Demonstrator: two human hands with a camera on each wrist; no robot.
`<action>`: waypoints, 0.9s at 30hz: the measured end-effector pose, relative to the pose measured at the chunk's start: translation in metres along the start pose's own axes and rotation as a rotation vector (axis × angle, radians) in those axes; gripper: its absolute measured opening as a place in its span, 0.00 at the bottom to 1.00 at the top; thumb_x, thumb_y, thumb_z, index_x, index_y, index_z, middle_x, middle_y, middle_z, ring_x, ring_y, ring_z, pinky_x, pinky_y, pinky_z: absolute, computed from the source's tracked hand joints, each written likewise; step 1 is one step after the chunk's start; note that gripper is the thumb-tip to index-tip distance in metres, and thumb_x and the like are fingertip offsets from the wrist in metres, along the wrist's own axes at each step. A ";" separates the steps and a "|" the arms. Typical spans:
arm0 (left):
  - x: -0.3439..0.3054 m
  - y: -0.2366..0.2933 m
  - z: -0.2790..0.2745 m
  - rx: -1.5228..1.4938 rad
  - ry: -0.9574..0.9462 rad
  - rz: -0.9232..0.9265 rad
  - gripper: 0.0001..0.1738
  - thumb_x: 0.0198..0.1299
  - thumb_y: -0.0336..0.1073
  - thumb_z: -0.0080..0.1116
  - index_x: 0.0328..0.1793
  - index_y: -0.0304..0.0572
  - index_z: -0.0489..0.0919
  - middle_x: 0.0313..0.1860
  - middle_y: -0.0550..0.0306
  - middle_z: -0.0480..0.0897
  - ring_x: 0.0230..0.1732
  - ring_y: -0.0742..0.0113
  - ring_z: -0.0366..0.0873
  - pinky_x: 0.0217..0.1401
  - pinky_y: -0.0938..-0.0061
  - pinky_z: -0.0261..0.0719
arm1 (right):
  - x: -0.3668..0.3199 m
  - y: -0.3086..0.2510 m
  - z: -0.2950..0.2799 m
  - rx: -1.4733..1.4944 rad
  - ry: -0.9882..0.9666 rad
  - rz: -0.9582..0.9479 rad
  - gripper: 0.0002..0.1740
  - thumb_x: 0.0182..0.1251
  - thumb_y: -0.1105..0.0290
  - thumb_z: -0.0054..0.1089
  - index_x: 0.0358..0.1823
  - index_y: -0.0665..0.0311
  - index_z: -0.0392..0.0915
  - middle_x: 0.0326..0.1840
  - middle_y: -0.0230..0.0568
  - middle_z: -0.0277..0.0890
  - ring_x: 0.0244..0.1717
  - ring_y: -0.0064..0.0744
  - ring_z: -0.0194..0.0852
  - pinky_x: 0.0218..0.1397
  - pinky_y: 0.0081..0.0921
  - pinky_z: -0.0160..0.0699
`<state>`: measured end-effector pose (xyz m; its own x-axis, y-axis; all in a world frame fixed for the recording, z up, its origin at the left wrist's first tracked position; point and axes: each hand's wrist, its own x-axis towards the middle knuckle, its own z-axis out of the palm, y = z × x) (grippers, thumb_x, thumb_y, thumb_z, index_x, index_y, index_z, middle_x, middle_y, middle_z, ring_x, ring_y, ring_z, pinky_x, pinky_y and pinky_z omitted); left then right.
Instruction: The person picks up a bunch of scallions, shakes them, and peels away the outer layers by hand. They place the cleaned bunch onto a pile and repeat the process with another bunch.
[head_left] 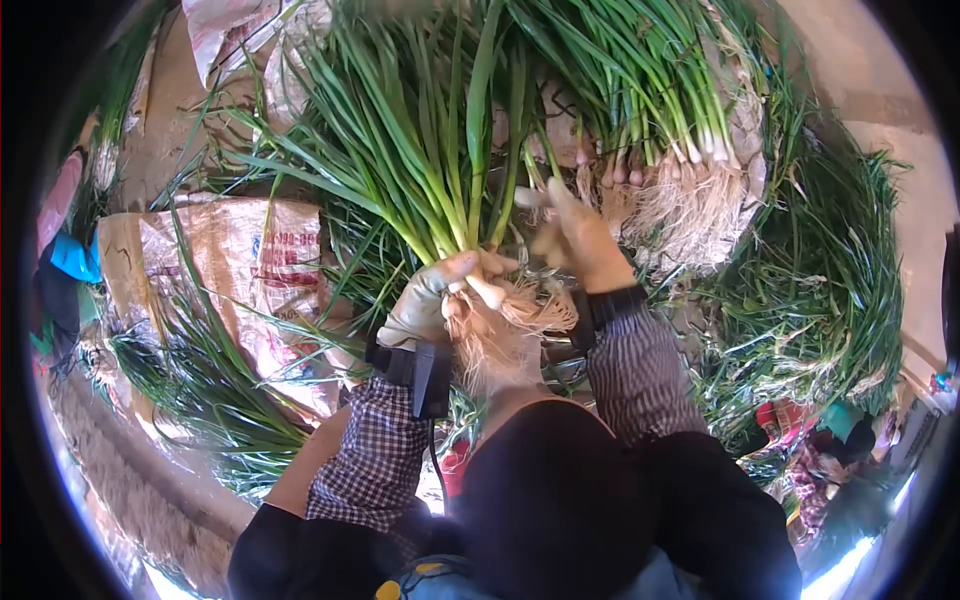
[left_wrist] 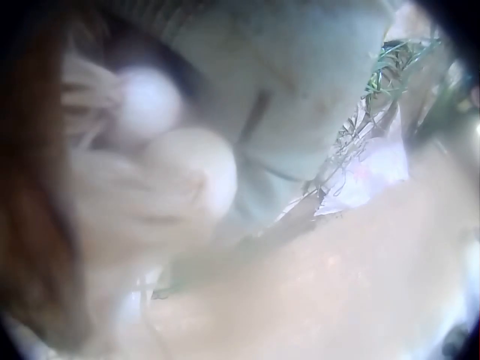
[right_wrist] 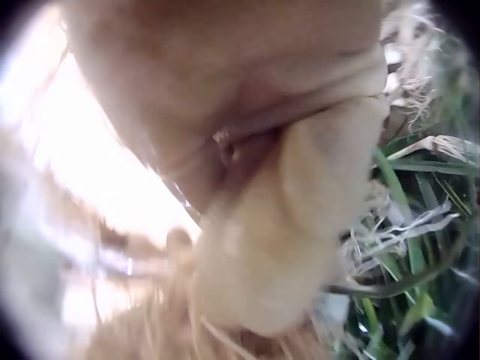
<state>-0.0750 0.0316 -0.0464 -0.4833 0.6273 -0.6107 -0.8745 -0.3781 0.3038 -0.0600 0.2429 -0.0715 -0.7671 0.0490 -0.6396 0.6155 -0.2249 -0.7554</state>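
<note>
- The gloved left hand (head_left: 432, 302) has its fingers wrapped tight round a bunch of spring onions (head_left: 441, 175) just above the bulbs. The leaves fan away from the person and the roots hang towards them.
- The bare right hand (head_left: 577, 243) sits just beside that bunch (whether it grasps anything I cannot tell).
- A heap of spring onions (head_left: 672, 140) lies beyond, and a printed sack (head_left: 268, 262) lies to the left.

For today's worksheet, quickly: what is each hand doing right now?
Left hand: grips the bunch of spring onions near the bulbs.
Right hand: at the bunch; grip cannot be told.
</note>
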 end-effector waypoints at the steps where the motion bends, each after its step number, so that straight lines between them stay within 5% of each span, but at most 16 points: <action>1: 0.000 -0.002 0.004 -0.043 -0.032 0.021 0.23 0.50 0.46 0.64 0.41 0.31 0.78 0.46 0.42 0.79 0.38 0.58 0.81 0.45 0.66 0.83 | 0.007 0.000 0.005 0.043 -0.123 0.086 0.30 0.67 0.44 0.47 0.40 0.69 0.78 0.13 0.34 0.70 0.11 0.21 0.64 0.16 0.18 0.63; 3: 0.002 -0.008 -0.002 -0.004 0.000 0.097 0.24 0.50 0.45 0.64 0.43 0.30 0.77 0.44 0.43 0.80 0.36 0.59 0.81 0.41 0.67 0.84 | 0.021 0.013 0.031 0.119 -0.264 0.135 0.27 0.67 0.48 0.49 0.33 0.70 0.77 0.16 0.36 0.73 0.09 0.23 0.62 0.14 0.21 0.62; 5: -0.007 -0.003 0.006 -0.092 -0.005 0.161 0.22 0.50 0.43 0.63 0.44 0.30 0.76 0.43 0.43 0.79 0.31 0.61 0.79 0.35 0.70 0.84 | 0.020 0.003 0.036 0.117 -0.042 0.067 0.26 0.67 0.50 0.51 0.32 0.70 0.77 0.17 0.37 0.75 0.09 0.24 0.63 0.13 0.20 0.62; 7: -0.010 0.007 0.003 -0.222 -0.220 0.185 0.21 0.48 0.47 0.65 0.35 0.35 0.76 0.34 0.51 0.76 0.29 0.66 0.76 0.34 0.71 0.82 | 0.034 0.018 0.016 0.105 0.075 0.090 0.23 0.65 0.53 0.54 0.33 0.71 0.77 0.24 0.45 0.78 0.12 0.28 0.68 0.20 0.24 0.69; 10: 0.001 0.027 0.002 -0.299 -0.680 0.351 0.21 0.55 0.51 0.60 0.28 0.39 0.72 0.32 0.55 0.70 0.25 0.69 0.69 0.29 0.73 0.80 | 0.014 0.036 0.026 -1.050 -0.681 -0.315 0.18 0.63 0.59 0.55 0.39 0.70 0.77 0.32 0.50 0.79 0.24 0.33 0.77 0.34 0.31 0.76; 11: -0.003 0.023 0.003 -0.355 -0.546 0.420 0.21 0.56 0.51 0.59 0.28 0.39 0.71 0.33 0.54 0.70 0.25 0.69 0.69 0.28 0.73 0.81 | 0.000 0.028 0.026 -1.057 -0.566 -0.374 0.17 0.63 0.60 0.54 0.41 0.68 0.77 0.35 0.52 0.78 0.29 0.35 0.78 0.38 0.33 0.76; 12: -0.002 0.026 -0.003 -0.348 -0.530 0.371 0.22 0.56 0.51 0.59 0.39 0.37 0.70 0.34 0.53 0.71 0.24 0.69 0.69 0.28 0.74 0.81 | -0.011 0.017 0.024 -1.067 -0.449 -0.441 0.16 0.63 0.61 0.53 0.43 0.66 0.77 0.38 0.53 0.78 0.34 0.37 0.79 0.43 0.34 0.76; 14: -0.002 0.033 -0.015 -0.337 -0.498 0.271 0.33 0.57 0.50 0.59 0.62 0.35 0.68 0.36 0.51 0.73 0.23 0.69 0.71 0.27 0.76 0.82 | 0.010 -0.006 0.015 -1.120 0.021 -0.277 0.19 0.64 0.56 0.52 0.44 0.65 0.77 0.40 0.52 0.78 0.37 0.40 0.79 0.45 0.36 0.76; 16: 0.010 0.025 -0.019 -0.274 -0.460 0.288 0.44 0.55 0.49 0.61 0.73 0.39 0.55 0.42 0.45 0.77 0.26 0.69 0.75 0.23 0.80 0.80 | 0.039 -0.012 -0.008 -1.028 0.419 -0.121 0.22 0.65 0.52 0.50 0.45 0.65 0.77 0.42 0.52 0.78 0.40 0.44 0.80 0.46 0.38 0.77; 17: -0.005 0.019 -0.016 -0.109 -0.144 0.262 0.46 0.54 0.48 0.63 0.74 0.40 0.52 0.48 0.41 0.78 0.28 0.68 0.78 0.22 0.81 0.80 | 0.062 -0.001 -0.016 -1.173 0.248 0.103 0.21 0.63 0.54 0.53 0.46 0.65 0.77 0.41 0.52 0.79 0.42 0.50 0.78 0.47 0.40 0.76; 19: 0.018 0.011 -0.032 -0.142 -0.315 0.053 0.41 0.54 0.48 0.62 0.68 0.32 0.61 0.47 0.45 0.79 0.35 0.61 0.81 0.33 0.70 0.84 | 0.070 0.000 -0.014 -1.240 0.129 0.126 0.20 0.60 0.56 0.55 0.45 0.66 0.77 0.41 0.54 0.79 0.44 0.51 0.78 0.47 0.41 0.75; 21: 0.010 -0.008 -0.027 -0.004 -0.027 0.116 0.33 0.54 0.47 0.61 0.58 0.25 0.70 0.41 0.47 0.82 0.39 0.56 0.83 0.43 0.64 0.84 | 0.066 -0.003 -0.012 -1.307 0.165 0.107 0.20 0.59 0.57 0.56 0.45 0.65 0.78 0.43 0.54 0.79 0.45 0.51 0.78 0.48 0.40 0.75; 22: 0.010 -0.008 -0.020 -0.012 -0.013 0.103 0.35 0.51 0.46 0.63 0.58 0.25 0.69 0.49 0.41 0.78 0.53 0.49 0.76 0.53 0.52 0.79 | 0.053 -0.013 -0.002 -1.291 0.187 0.109 0.19 0.58 0.58 0.56 0.45 0.65 0.78 0.43 0.54 0.79 0.45 0.50 0.78 0.49 0.40 0.75; 24: 0.009 -0.011 -0.021 -0.044 0.012 0.077 0.33 0.50 0.45 0.64 0.55 0.26 0.71 0.49 0.41 0.78 0.50 0.54 0.78 0.52 0.56 0.80 | 0.018 -0.026 0.025 -1.292 0.157 0.068 0.18 0.58 0.56 0.57 0.42 0.63 0.79 0.42 0.51 0.80 0.44 0.49 0.79 0.48 0.40 0.75; 26: 0.005 -0.006 -0.013 -0.082 -0.013 0.025 0.30 0.50 0.45 0.65 0.51 0.27 0.74 0.49 0.41 0.79 0.45 0.60 0.80 0.50 0.61 0.81 | -0.011 -0.015 0.036 -1.007 -0.158 -0.301 0.22 0.60 0.51 0.57 0.39 0.65 0.78 0.35 0.45 0.82 0.33 0.40 0.81 0.40 0.34 0.77; 27: 0.006 -0.007 -0.014 -0.046 0.018 0.076 0.30 0.50 0.47 0.64 0.51 0.27 0.75 0.49 0.41 0.79 0.44 0.61 0.80 0.50 0.61 0.81 | -0.012 -0.029 0.032 -0.712 -0.142 -0.054 0.25 0.61 0.48 0.56 0.40 0.66 0.77 0.33 0.44 0.82 0.28 0.34 0.79 0.36 0.31 0.77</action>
<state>-0.0713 0.0287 -0.0620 -0.5467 0.5833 -0.6007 -0.8326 -0.4548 0.3161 -0.0740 0.2176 -0.0374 -0.7859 -0.0954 -0.6109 0.5075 0.4648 -0.7255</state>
